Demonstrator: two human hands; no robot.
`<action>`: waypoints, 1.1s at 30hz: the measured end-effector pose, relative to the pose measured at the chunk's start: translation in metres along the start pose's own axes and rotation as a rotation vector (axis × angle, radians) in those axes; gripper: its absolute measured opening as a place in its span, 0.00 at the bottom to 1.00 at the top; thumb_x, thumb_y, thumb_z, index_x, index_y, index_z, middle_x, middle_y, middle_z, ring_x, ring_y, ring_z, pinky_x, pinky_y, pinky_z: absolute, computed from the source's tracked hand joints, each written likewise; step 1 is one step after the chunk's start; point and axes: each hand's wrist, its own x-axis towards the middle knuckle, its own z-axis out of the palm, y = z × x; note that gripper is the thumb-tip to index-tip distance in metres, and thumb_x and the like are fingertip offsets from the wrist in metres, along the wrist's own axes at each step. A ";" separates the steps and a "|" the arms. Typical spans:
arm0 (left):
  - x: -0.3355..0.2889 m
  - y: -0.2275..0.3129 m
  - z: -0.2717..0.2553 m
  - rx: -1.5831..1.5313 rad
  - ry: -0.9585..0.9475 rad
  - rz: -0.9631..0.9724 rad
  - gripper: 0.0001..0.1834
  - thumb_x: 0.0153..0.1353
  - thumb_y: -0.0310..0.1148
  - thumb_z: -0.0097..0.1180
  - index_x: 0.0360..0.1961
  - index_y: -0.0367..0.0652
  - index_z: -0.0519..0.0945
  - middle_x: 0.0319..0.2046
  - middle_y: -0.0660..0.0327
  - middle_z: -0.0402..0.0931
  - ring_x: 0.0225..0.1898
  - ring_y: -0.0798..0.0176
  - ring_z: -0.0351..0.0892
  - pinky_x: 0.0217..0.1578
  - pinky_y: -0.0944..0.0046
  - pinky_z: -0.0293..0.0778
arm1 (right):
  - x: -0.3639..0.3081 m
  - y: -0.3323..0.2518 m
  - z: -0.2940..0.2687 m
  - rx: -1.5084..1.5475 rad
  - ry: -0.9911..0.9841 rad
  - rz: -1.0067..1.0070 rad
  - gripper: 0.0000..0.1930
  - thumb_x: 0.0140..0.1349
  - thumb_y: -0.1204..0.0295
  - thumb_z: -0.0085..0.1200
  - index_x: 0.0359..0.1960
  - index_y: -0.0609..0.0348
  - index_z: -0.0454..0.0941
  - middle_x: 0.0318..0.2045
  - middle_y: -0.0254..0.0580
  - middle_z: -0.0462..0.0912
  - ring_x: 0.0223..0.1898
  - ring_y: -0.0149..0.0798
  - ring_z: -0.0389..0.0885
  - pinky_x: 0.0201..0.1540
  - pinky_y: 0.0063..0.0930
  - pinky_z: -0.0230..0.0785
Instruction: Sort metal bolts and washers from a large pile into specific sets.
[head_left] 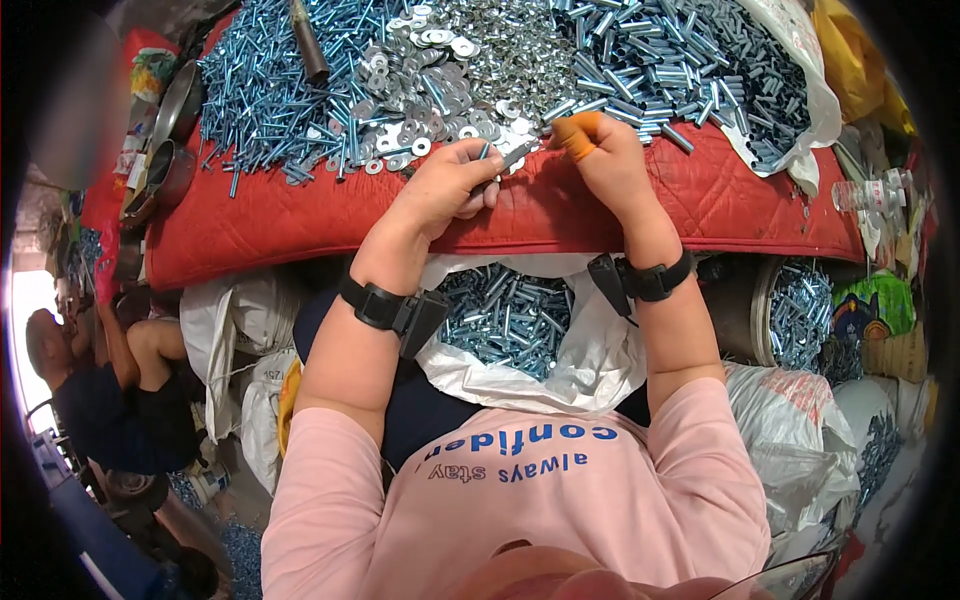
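Observation:
My left hand [450,188] is closed in a pinch over the front edge of the red quilted cover. From its fingertips a small grey metal sleeve [516,155] points toward the right hand, and a short bluish rod end shows by the thumb. My right hand [608,165], with orange covers on its fingertips, is curled closed just right of the sleeve. Whatever its fingers hold is hidden. Just beyond the hands are piled washers [415,125], small nuts [515,75], long bluish screws [270,85] and metal sleeves [640,65].
An open white sack [600,365] of assembled-looking metal fasteners rests at my lap. A tipped bucket [762,310] of fasteners and a white sack [790,430] are at right. Metal bowls [170,170] stand left. A dark-handled tool [310,50] lies on the screws. Another person [110,390] sits far left.

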 end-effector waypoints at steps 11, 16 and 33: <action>-0.001 0.000 -0.001 -0.001 0.032 0.024 0.06 0.64 0.33 0.49 0.35 0.42 0.72 0.17 0.64 0.71 0.10 0.78 0.56 0.11 0.76 0.47 | 0.001 -0.009 0.008 0.067 0.044 -0.075 0.10 0.57 0.65 0.59 0.32 0.59 0.82 0.23 0.42 0.82 0.24 0.35 0.77 0.29 0.28 0.68; -0.001 -0.002 -0.001 0.002 -0.003 0.065 0.06 0.63 0.33 0.50 0.34 0.42 0.73 0.17 0.64 0.71 0.11 0.77 0.57 0.11 0.76 0.48 | -0.001 -0.017 0.001 0.023 0.007 0.054 0.11 0.59 0.67 0.57 0.35 0.62 0.81 0.27 0.41 0.83 0.28 0.32 0.79 0.31 0.27 0.69; -0.019 -0.002 -0.001 0.121 0.061 0.081 0.07 0.64 0.34 0.48 0.36 0.44 0.75 0.17 0.68 0.71 0.14 0.78 0.61 0.14 0.77 0.54 | -0.011 -0.019 0.017 -0.042 -0.151 0.058 0.09 0.57 0.72 0.59 0.36 0.65 0.80 0.29 0.44 0.83 0.30 0.33 0.81 0.34 0.24 0.71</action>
